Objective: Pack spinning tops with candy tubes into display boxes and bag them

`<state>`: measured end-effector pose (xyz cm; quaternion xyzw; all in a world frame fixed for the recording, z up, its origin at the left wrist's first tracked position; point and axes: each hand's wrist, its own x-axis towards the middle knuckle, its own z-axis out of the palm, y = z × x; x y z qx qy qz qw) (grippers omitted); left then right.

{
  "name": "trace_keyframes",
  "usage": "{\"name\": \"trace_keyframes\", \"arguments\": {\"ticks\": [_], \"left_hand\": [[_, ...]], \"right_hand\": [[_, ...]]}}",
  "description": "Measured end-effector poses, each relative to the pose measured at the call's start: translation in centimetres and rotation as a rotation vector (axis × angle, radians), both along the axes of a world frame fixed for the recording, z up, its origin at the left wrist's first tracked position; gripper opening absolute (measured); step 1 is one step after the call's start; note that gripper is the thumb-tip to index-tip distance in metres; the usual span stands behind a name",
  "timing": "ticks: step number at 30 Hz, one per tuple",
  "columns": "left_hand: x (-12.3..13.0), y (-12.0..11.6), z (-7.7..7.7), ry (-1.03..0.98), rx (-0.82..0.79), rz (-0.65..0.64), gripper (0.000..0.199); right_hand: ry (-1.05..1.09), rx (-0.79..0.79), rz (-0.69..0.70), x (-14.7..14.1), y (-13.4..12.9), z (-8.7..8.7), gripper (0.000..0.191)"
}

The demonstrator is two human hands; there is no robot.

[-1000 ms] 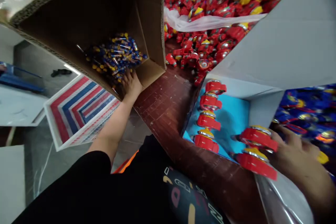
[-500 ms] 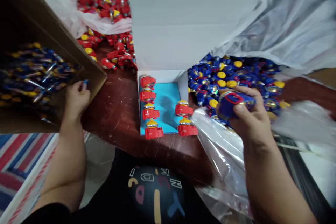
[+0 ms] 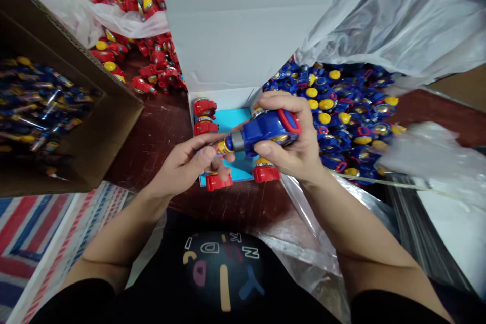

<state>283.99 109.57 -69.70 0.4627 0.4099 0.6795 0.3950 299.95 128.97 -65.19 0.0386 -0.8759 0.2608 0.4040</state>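
- Head view: the blue toy (image 3: 268,129) lies on its side between the hands, its grey neck pointing left and meeting the end of a small tube (image 3: 222,148).
- Half a second ago these two were well apart, the toy out to the right and the tube beside the carton; now they are end to end, so the work seems to have passed from fetching to joining. Whether the tube is seated or only touching, I cannot tell.
- Right hand (image 3: 305,148): wrapped firmly round the toy's body, thumb on the near side, fingers over the far side.
- Left hand (image 3: 182,167): thumb and fingers pinched round the tube, hiding much of it.
- Just below the hands, the box (image 3: 246,159) with a bright blue floor holds red toys (image 3: 266,173), partly covered by the left hand.
- Left of the hands, the carton (image 3: 125,111) holds loose tubes (image 3: 45,106); beyond it sits a heap of red toys (image 3: 159,68).
- Right of the hands, a heap of blue toys (image 3: 337,116) spreads over the counter (image 3: 152,131).
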Motion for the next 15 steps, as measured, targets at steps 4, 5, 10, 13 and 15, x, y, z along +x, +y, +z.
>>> {"name": "trace_keyframes", "arguments": {"ticks": [4, 5, 10, 13, 15], "left_hand": [[-0.5, -0.4, 0.8, 0.339, -0.009, 0.128, 0.034], [-0.7, -0.4, 0.9, 0.487, 0.024, 0.201, 0.033], [-1.7, 0.5, -0.2, 1.181, 0.331, 0.583, 0.037], [-2.2, 0.7, -0.6, 1.314, 0.447, 0.627, 0.048], [-2.3, 0.5, 0.0, 1.280, 0.364, 0.571, 0.047]], "right_hand": [[0.115, 0.087, 0.181, -0.5, 1.2, 0.0, 0.055], [0.102, 0.080, 0.201, -0.5, 1.2, 0.0, 0.056], [-0.063, -0.245, 0.143, 0.4, -0.9, -0.3, 0.044], [-0.229, -0.478, 0.138, 0.7, -1.7, -0.3, 0.040], [-0.178, -0.412, 0.144, 0.6, -1.4, -0.2, 0.042]]}}
